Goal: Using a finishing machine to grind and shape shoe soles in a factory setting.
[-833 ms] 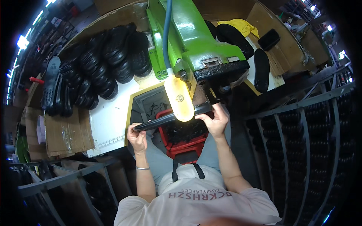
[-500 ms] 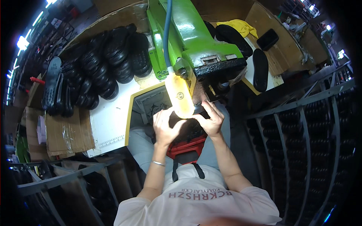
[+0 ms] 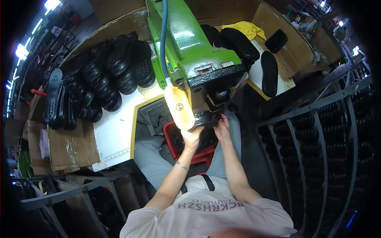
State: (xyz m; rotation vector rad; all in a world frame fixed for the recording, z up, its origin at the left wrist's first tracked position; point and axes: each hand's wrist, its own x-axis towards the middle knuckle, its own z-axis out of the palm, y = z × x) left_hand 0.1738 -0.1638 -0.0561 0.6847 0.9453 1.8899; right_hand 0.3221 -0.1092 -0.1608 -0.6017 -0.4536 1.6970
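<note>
Beneath the head of a green machine [image 3: 198,43], both my hands hold a black shoe sole [image 3: 207,118]. My left hand [image 3: 192,137] grips its near left part, just below a bright yellow-white lamp [image 3: 179,107] that hides some of the fingers. At the sole's right end, the fingers of my right hand [image 3: 222,127] are closed on its edge. A dark round machine part [image 3: 221,96] sits just beyond the sole. Under my hands, between my knees, is a red bin [image 3: 170,137] with dark pieces inside.
Stacked black soles [image 3: 115,67] cover the left of the white table [image 3: 115,131]. More soles [image 3: 269,73] and a yellow cloth [image 3: 246,29] lie at the right. Metal racks with dark soles [image 3: 325,142] flank me. Cardboard [image 3: 73,142] borders the table.
My left hand has moved right and turned, and my right hand has shifted slightly down and left. The black sole now shows to the right of the lamp. More of the red bin is visible.
</note>
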